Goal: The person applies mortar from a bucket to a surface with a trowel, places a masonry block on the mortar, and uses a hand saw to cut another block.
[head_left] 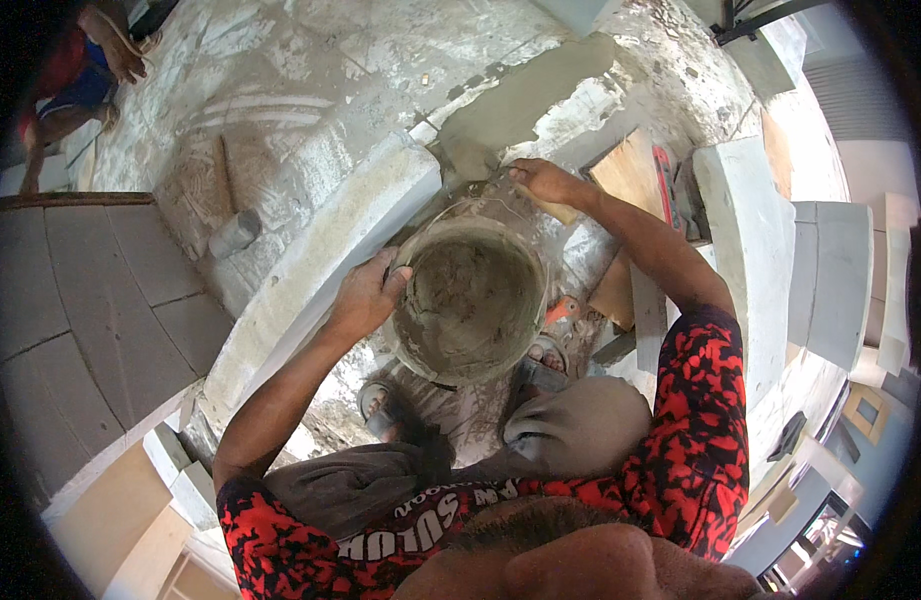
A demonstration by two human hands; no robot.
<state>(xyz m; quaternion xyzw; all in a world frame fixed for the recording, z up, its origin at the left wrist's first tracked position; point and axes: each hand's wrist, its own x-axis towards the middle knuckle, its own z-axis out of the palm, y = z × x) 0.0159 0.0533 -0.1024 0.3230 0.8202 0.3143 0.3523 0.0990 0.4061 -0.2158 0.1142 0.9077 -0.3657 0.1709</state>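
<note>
"Head view first: where is the bucket (470, 229), and how is it held?"

"Just ahead of the person's feet (377, 403), grey mortar (470, 300) inside. The left hand (370, 292) is closed on its left rim. The right hand (540, 182) is beyond the far rim, fingers curled; whether they hold anything can't be told."

"Handling it well?"

"Keep that left grip firm and the bucket steady; mortar is probably heavy."

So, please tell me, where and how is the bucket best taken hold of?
Probably by the bucket rim, with hands coming from opposite sides, left and right. Its round mouth faces up and gives an edge to grip, and the grey mix inside could make a one-sided lift tip. The left hand is at the left edge, thumb over it.
</note>
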